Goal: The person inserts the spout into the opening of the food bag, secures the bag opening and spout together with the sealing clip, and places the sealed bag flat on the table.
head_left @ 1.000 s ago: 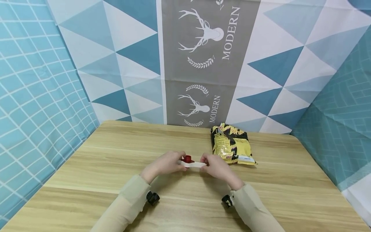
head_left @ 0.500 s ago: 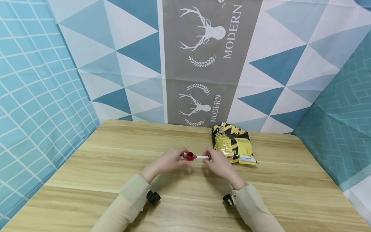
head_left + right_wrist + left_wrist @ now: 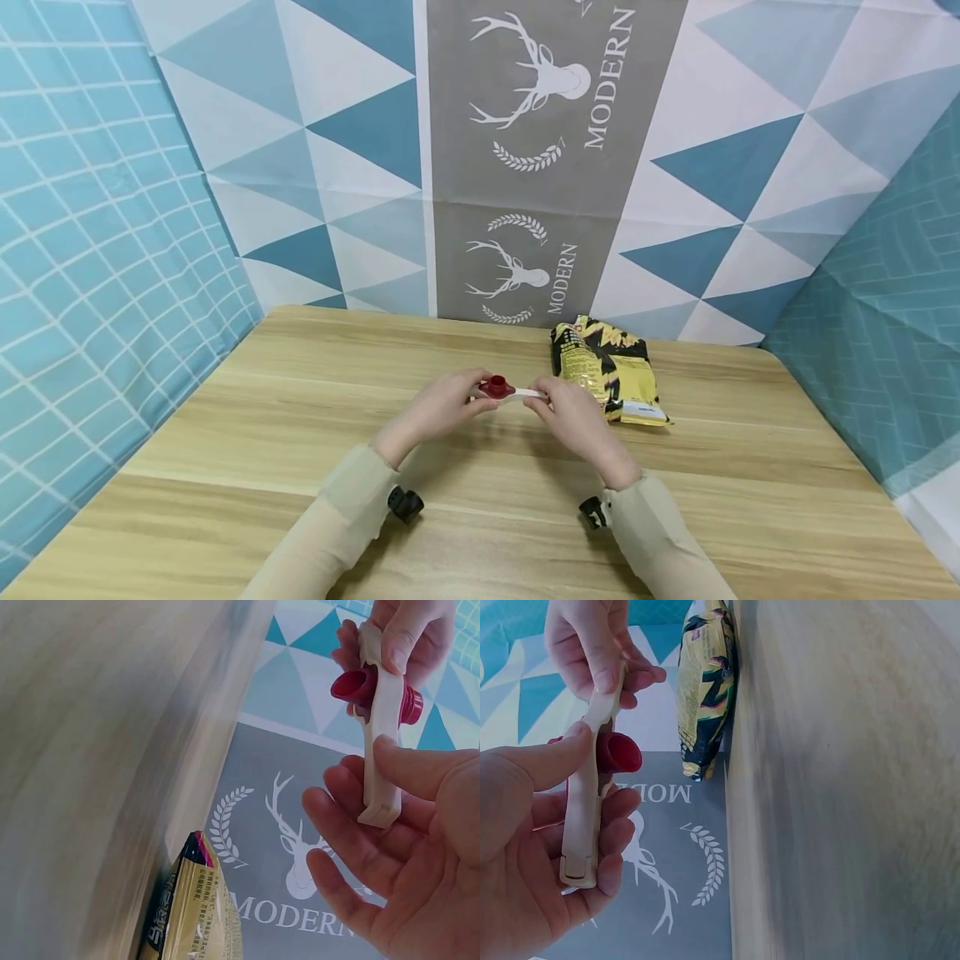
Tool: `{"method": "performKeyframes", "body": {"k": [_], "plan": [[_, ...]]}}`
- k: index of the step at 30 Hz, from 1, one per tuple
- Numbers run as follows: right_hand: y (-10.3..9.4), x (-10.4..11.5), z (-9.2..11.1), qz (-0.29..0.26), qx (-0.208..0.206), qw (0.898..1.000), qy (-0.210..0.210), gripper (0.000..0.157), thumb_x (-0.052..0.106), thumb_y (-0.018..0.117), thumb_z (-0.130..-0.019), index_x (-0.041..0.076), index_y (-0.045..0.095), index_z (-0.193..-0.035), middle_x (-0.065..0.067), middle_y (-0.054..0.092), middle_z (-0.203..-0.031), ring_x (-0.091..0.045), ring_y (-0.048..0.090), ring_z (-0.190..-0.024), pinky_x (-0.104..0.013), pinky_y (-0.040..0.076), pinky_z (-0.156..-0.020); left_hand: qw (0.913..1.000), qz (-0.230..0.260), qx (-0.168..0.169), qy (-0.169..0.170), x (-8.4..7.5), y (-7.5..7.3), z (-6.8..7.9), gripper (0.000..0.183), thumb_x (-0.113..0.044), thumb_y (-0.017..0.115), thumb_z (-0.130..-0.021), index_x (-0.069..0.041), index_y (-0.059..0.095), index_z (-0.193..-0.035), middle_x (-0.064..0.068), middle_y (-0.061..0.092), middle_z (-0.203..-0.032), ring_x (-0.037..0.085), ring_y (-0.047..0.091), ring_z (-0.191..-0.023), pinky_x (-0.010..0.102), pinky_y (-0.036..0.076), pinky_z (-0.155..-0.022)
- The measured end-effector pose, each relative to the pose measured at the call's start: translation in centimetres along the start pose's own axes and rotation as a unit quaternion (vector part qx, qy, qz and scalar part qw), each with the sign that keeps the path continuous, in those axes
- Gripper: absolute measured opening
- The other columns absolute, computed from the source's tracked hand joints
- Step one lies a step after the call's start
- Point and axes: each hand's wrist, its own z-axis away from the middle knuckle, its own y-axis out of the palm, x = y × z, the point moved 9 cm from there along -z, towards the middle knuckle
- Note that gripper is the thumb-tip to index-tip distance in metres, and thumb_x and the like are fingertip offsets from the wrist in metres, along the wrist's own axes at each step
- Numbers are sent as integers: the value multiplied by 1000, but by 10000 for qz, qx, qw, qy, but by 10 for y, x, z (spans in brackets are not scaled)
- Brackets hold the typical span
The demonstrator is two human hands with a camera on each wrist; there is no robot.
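Observation:
A white bag clip (image 3: pixel 580 825) with a red pouring spout (image 3: pixel 497 386) is held above the wooden table between both hands. My left hand (image 3: pixel 441 407) grips the clip close to the spout, its thumb on the white bar and its fingers curled behind, as the left wrist view shows. The other end is pinched between the thumb and fingers of my right hand (image 3: pixel 576 421). In the right wrist view the spout's wide red mouth (image 3: pixel 353 687) points to one side, and a threaded red neck (image 3: pixel 412 706) sticks out on the other. Fingers cover parts of the bar.
A yellow and black snack bag (image 3: pixel 611 371) lies at the back of the table (image 3: pixel 300 467), just beyond my right hand. Patterned cloth (image 3: pixel 360 150) hangs behind the table, with blue cloth on both sides. Each wrist wears a small black camera.
Both hands have moved slightly away from me with the clip. The white bar, earlier in front of the spout, now runs to the right from it. The snack bag stays put.

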Motion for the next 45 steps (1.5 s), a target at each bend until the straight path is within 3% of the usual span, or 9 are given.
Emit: {"method": "performKeyframes", "body": {"k": [10,20,26,33,40,42,45], "plan": [[-4,-4,3,-8,-100,9998,-169,10,29,56,-82,19,57,-80,9,43,-57,-8,37,-47,-23,32,-43,9993,-148,-331,62,-4,-4,-3,36,-44,56,-76,-15,57,-98,-6,62,-92,7,58,-78,23,44,-65],[-5,-4,-1,85,-77,9983,-580,11,33,53,-82,24,59,-81,13,45,-56,-5,37,-44,-21,32,-42,9976,-280,-525,363,-4,-7,-5,29,-38,61,-75,-16,61,-93,-6,61,-86,8,57,-74,22,43,-63],[-3,-3,-1,54,-57,9978,-664,11,33,53,-83,24,60,-85,15,47,-59,-3,37,-44,-21,32,-42,9967,-378,-531,479,-5,-8,-3,27,-38,61,-74,-18,60,-92,-8,61,-84,5,55,-70,19,43,-60],[-4,-3,0,64,-35,9981,-611,17,35,50,-84,24,51,-72,9,41,-54,-5,34,-44,-22,31,-42,9964,-445,-525,487,-4,-9,-3,30,-43,56,-76,-19,60,-94,-9,61,-85,2,54,-68,20,43,-60],[-3,0,1,117,-42,9965,-831,15,31,52,-83,23,51,-71,12,40,-51,-4,34,-43,-20,31,-42,9968,-407,-449,522,-4,-8,-1,33,-45,55,-76,-19,60,-96,-9,62,-86,2,55,-71,20,44,-63],[-4,1,1,133,-138,9956,-914,15,32,53,-83,24,51,-70,13,40,-51,-3,34,-43,-21,33,-45,9973,-359,-428,475,-4,-7,0,33,-45,54,-76,-20,60,-97,-9,61,-87,2,56,-72,20,44,-64],[-5,3,1,304,-289,9941,-998,16,35,52,-83,26,51,-70,15,40,-50,-3,35,-43,-27,39,-62,9978,-286,-448,388,-2,-6,0,34,-45,54,-76,-20,60,-97,-9,62,-87,1,56,-71,20,44,-63]]}}
